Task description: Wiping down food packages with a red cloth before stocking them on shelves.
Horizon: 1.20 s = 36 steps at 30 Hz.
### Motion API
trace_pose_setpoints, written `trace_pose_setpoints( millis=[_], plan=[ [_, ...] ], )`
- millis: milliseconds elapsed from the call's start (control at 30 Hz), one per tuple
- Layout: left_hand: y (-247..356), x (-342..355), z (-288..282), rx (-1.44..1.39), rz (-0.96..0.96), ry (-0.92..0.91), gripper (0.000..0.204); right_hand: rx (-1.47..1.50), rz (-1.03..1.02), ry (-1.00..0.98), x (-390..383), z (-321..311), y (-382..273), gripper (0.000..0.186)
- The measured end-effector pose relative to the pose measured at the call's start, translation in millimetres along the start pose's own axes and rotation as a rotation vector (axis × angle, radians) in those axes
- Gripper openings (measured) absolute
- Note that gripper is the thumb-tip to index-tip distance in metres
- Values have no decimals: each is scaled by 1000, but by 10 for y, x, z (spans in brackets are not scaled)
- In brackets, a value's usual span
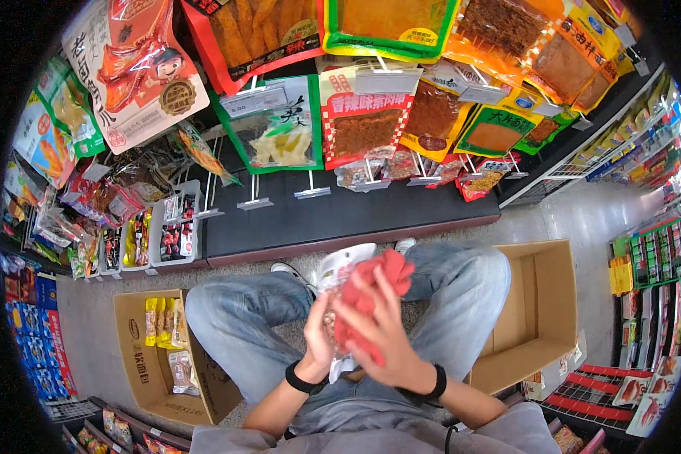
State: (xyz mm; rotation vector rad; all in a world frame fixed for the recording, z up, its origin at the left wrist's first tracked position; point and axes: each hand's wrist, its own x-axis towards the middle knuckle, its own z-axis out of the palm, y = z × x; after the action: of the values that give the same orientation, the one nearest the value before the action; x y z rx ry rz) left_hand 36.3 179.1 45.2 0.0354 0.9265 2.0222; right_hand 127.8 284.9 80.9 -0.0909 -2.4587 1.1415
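Note:
A snack packet with a white top (345,265) is held upright in front of my knees. My left hand (320,337) closes round its left side. Over its right side lies a red cloth (394,274), which my right hand (380,329) grips and presses against the packet. The fingers of my right hand are slightly smeared by motion. Most of the packet's front is hidden behind the cloth and my hands. Both wrists carry black bands.
By my left leg stands an open carton (155,371) with several packets inside. Another open carton (541,303) is by my right leg. Ahead, snack bags hang on hooks above a black shelf base (340,219). Small plastic bins (175,227) sit at its left end.

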Motion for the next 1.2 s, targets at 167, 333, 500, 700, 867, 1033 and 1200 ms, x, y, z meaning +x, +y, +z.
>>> trace_pose_setpoints(
  millis=[167,333,500,700,867,1033,1200],
  plan=[
    [-100,-67,-72,145,61,50,56,-36,-155,-273,-215,74,-66,54],
    [-40,-94,82,29,-84,76,55,76,-27,-71,-3,-30,192,62],
    [-115,-62,-42,-11,120,86,57,47,-124,-94,-264,233,-39,66],
    [-227,-188,107,88,-50,93,60,103,54,-3,58,21,151,68],
    [-158,-94,-61,18,65,-77,60,55,-29,-145,-264,70,-188,73],
    [-388,-91,49,-34,-9,0,57,32,68,10,25,-76,97,64],
    [-80,-103,36,17,123,-47,57,-1,14,-18,-326,109,-3,66]
  ],
)
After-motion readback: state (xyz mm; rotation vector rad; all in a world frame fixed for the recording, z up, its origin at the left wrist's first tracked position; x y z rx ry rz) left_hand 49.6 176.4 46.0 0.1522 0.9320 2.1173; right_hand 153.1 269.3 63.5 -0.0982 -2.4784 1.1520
